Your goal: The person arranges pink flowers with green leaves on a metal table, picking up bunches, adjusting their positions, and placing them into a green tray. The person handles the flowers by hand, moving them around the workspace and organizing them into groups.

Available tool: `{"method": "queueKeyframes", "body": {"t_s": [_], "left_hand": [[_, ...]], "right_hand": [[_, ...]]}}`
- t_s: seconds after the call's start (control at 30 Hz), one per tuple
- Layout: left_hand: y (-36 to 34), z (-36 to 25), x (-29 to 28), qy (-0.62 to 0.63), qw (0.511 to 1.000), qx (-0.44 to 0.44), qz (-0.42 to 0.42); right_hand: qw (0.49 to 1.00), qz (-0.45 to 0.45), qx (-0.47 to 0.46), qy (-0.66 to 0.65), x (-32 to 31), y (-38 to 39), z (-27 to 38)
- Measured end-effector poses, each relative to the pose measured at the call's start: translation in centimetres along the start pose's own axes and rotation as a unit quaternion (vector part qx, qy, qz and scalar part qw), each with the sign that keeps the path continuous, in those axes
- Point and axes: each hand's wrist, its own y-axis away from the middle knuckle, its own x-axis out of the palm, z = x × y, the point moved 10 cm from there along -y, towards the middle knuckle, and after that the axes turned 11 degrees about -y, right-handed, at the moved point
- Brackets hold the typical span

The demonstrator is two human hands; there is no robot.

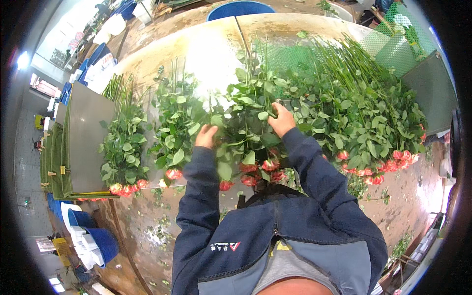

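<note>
Over the middle of the table, my left hand (206, 136) is closed at a rose (224, 167) whose leaves are smeared by motion; its fingertips are partly lost among the leaves. To the right of it, my right hand (283, 120) has thumb and fingers pinched round the leafy stem of another rose (265, 113) in the central bunch. Red and pale blooms (249, 168) of that bunch point toward me, stems away. On the left lie two smaller rose bunches (125, 147) (172, 128). A large pile of roses (364, 118) spreads across the right side.
Upright grey panels stand at the table's left (88, 132) and right (432, 93) ends. Green netting (393, 44) lies at the back right. Beyond the far edge is a blue tub (241, 9); blue bins (101, 243) stand at lower left. Leaf scraps litter the wet floor (152, 236).
</note>
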Motion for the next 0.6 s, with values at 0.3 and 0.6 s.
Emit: {"method": "queueKeyframes", "body": {"t_s": [0.3, 0.6], "left_hand": [[2.3, -2.3, -4.4, 0.021, 0.993, 0.041, -0.109], [-0.6, 0.3, -2.3, 0.023, 0.997, 0.039, -0.056]], "right_hand": [[0.936, 0.297, -0.106, 0.158, 13.2, 6.1, 8.7], [0.922, 0.302, -0.018, 0.241, 9.7, 3.4, 5.3]]}}
